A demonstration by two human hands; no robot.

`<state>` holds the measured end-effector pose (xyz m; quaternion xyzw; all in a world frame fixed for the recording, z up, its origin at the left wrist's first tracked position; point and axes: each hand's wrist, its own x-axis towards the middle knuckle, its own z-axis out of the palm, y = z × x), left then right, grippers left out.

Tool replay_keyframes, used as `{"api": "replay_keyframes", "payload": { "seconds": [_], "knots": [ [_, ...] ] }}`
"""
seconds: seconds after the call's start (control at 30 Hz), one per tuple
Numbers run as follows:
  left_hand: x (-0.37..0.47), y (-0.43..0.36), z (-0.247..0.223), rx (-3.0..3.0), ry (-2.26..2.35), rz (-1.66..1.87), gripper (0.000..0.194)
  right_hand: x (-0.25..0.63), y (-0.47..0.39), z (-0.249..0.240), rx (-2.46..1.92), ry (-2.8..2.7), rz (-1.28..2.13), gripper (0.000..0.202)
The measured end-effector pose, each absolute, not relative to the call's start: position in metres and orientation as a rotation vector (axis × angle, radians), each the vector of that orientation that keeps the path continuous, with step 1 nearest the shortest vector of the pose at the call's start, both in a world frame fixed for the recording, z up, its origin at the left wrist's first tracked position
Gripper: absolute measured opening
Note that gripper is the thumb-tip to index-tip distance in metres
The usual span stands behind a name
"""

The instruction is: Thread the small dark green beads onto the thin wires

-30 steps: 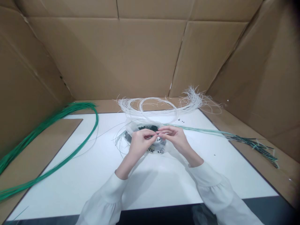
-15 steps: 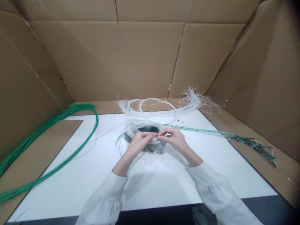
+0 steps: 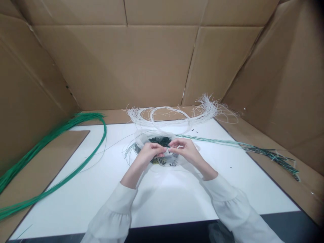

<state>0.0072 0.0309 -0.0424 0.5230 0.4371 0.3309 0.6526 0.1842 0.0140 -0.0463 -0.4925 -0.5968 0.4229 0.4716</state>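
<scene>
Your right hand (image 3: pixel 188 151) pinches a thin white plastic-looking strand (image 3: pixel 174 147), probably springy; grip near left hand (image 3: pixel 150 152), its hold unclear.

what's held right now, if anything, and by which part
The right grip seems to pinch a thin white strand; which part of it, and what the left grip may hold, is too small to tell.
</scene>
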Motion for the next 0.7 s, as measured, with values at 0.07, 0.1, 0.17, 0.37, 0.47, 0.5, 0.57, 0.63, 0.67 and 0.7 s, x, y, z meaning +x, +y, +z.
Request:
{"api": "replay_keyframes", "payload": {
  "seconds": [0.07, 0.1, 0.17, 0.37, 0.47, 0.5, 0.57, 0.63, 0.67, 0.7],
  "knots": [
    [0.008, 0.031, -0.041, 1.141, 1.008, 0.778, 0.02, 0.186, 0.017, -0.052, -1.191, -1.477, 1.074, 0.021],
    [0.008, 0.031, -0.04, 1.119, 1.018, 0.799, 0.02, 0.186, 0.018, -0.055, -1.212, -1.525, 1.054, 0.019],
    [0.009, 0.031, -0.037, 1.089, 1.028, 0.837, 0.017, 0.186, 0.021, -0.065, -1.302, -1.727, 0.871, 0.014],
    [0.011, 0.03, -0.032, 1.058, 1.003, 0.828, 0.012, 0.18, 0.02, -0.086, -1.395, -2.235, 0.276, 0.023],
    [0.011, 0.03, -0.034, 1.03, 0.957, 0.852, 0.014, 0.181, 0.02, -0.086, -1.53, -2.326, 0.158, 0.025],
    [0.011, 0.031, -0.035, 1.016, 0.943, 0.861, 0.015, 0.181, 0.02, -0.084, -1.576, -2.328, 0.135, 0.025],
    [0.011, 0.031, -0.036, 0.992, 0.931, 0.867, 0.017, 0.181, 0.019, -0.081, -1.645, -2.33, 0.092, 0.026],
    [0.011, 0.032, -0.036, 0.981, 0.937, 0.872, 0.02, 0.18, 0.018, -0.078, -1.686, -2.348, 0.041, 0.024],
    [0.011, 0.032, -0.037, 0.981, 0.943, 0.874, 0.021, 0.18, 0.018, -0.077, -1.702, -2.353, 0.019, 0.024],
    [0.011, 0.032, -0.037, 0.984, 0.948, 0.873, 0.021, 0.179, 0.017, -0.075, -1.708, -2.35, 0.011, 0.023]
  ]
}}
